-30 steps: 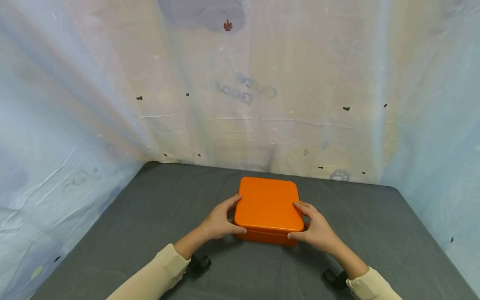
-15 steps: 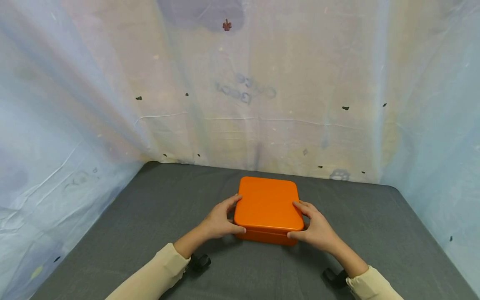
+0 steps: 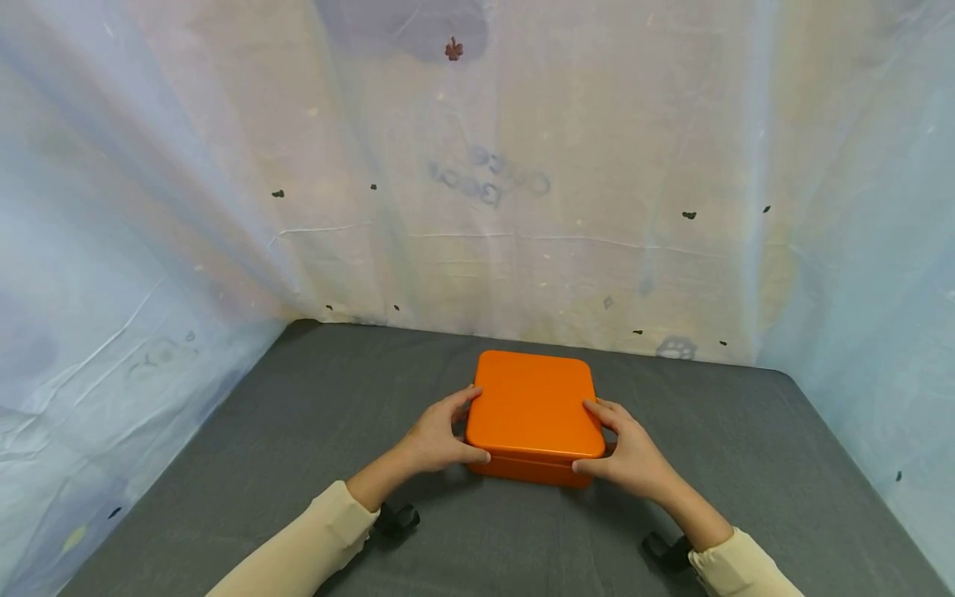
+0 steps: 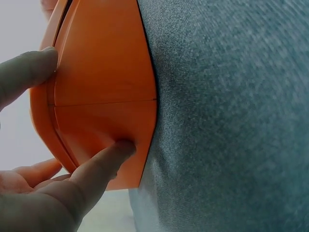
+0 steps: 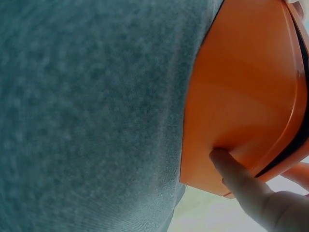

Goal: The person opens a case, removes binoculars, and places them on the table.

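An orange lidded box (image 3: 533, 405) sits on the grey cloth, its smooth lid facing up. My left hand (image 3: 435, 439) grips the near left corner, thumb along the front edge and fingers on the left side. On the opposite side, my right hand (image 3: 622, 448) holds the near right corner in much the same way. In the left wrist view, one fingertip presses the wall of the box (image 4: 104, 77) and the thumb lies by the lid's rim. A dark gap between lid and body shows in the right wrist view, where a finger touches the box wall (image 5: 236, 87). The box's inside is hidden.
Grey cloth (image 3: 358, 390) covers the table on all sides of the box. Pale, faintly patterned sheeting (image 3: 559, 166) hangs behind the table and along both sides. Black straps, such as the left wrist strap (image 3: 398, 522), sit by the cream sleeves.
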`<move>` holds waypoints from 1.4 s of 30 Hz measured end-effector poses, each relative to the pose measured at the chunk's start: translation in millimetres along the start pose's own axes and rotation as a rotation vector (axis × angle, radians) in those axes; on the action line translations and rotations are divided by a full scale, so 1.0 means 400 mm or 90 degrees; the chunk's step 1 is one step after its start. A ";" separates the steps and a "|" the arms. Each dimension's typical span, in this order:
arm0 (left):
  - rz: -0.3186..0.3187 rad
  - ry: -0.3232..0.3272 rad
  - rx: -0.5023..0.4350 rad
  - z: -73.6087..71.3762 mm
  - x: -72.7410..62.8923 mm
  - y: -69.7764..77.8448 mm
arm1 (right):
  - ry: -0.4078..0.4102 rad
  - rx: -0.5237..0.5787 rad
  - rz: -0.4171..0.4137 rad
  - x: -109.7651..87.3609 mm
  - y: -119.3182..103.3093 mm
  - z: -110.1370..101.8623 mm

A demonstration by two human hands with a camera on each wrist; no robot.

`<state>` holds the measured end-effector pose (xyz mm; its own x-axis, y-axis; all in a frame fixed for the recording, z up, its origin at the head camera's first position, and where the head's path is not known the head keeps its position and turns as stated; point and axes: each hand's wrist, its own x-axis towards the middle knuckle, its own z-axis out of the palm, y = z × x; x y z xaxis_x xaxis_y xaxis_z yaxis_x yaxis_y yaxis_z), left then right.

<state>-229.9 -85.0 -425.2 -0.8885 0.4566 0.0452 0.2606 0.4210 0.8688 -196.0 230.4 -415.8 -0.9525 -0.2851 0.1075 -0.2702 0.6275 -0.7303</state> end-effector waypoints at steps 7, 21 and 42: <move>-0.005 0.002 0.010 0.001 0.000 0.002 | -0.001 -0.004 0.004 0.001 -0.002 -0.002; 0.009 0.003 -0.010 -0.010 0.014 0.005 | 0.009 -0.011 -0.011 0.005 -0.020 -0.014; 0.012 0.037 -0.001 -0.011 0.000 0.013 | 0.031 -0.033 -0.024 0.000 -0.021 -0.008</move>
<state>-230.0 -86.1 -418.4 -0.9037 0.4184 0.0904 0.2774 0.4114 0.8682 -194.2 227.5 -407.6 -0.9469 -0.2746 0.1674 -0.3116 0.6541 -0.6893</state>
